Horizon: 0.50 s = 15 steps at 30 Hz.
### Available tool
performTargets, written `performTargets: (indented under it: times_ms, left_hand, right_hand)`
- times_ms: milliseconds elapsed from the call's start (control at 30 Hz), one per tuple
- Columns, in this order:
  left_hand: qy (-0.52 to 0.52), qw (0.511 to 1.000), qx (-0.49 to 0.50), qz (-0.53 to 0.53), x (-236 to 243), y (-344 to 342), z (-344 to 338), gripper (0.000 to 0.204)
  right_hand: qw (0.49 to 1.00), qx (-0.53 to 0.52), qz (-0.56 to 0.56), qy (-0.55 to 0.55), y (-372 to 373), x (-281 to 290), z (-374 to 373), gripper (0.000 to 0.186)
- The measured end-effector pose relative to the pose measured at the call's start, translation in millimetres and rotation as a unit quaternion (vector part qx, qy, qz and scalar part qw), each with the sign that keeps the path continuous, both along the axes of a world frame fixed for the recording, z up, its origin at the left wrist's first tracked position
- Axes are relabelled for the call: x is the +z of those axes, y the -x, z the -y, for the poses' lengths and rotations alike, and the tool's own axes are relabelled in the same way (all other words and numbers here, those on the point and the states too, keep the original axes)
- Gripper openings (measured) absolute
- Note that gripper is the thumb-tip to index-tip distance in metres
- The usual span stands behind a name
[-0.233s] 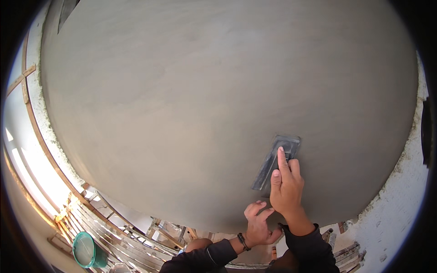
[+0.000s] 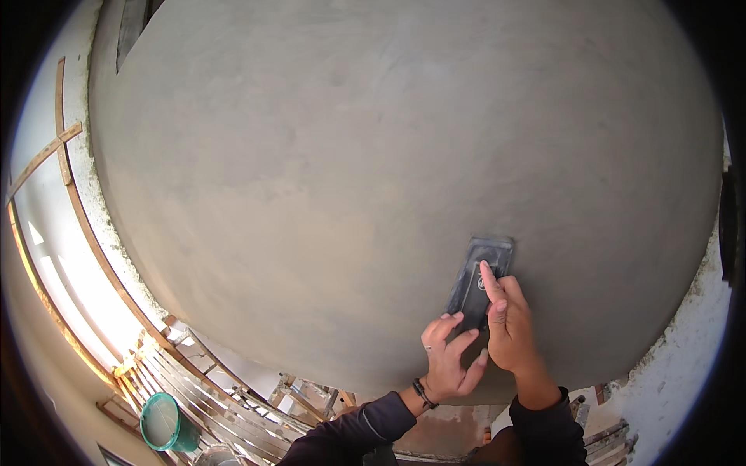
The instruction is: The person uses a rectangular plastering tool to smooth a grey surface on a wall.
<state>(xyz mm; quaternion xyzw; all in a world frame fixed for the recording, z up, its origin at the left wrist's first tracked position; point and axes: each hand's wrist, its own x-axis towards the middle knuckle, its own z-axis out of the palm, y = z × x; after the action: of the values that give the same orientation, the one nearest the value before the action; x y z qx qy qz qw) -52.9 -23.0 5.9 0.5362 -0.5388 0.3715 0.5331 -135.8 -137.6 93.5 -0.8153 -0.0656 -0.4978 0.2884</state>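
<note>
A dark plastering float (image 2: 493, 247), long and rectangular, lies against the grey plastered wall (image 2: 311, 171), right of centre and low in view. My right hand (image 2: 514, 334) is closed on its handle, the index finger stretched along the top; the grip itself is mostly hidden by the hand. My left hand (image 2: 451, 363) is at the float's lower end, its fingers apart and slightly bent. Its fingertips overlap the float's lower edge; whether they press on it I cannot tell. A dark band circles the left wrist.
Wooden poles (image 2: 95, 237) stand along the left side. Below them are scaffold slats (image 2: 203, 394) and a green bucket (image 2: 186, 436) with greyish contents. A rough white strip (image 2: 691, 326) borders the plaster at right. A dark recess (image 2: 134, 27) shows at the upper left.
My left hand has risen to the float's lower end. The right hand and float have shifted slightly, and the float appears more upright. The whole view has moved a little.
</note>
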Motion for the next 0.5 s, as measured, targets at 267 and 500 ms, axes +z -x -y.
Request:
performTargets:
  times_ms: [267,500]
  left_hand:
    - [-0.019,0.979,0.194,-0.062,20,3,50,0.056]
    - [-0.021,0.964,0.265,0.018,25,-8,44,0.066]
  right_hand:
    - [0.995,0.044,0.035,-0.077,1,-22,2,0.063]
    - [0.967,0.004,0.112,-0.229,46,-35,1,0.042]
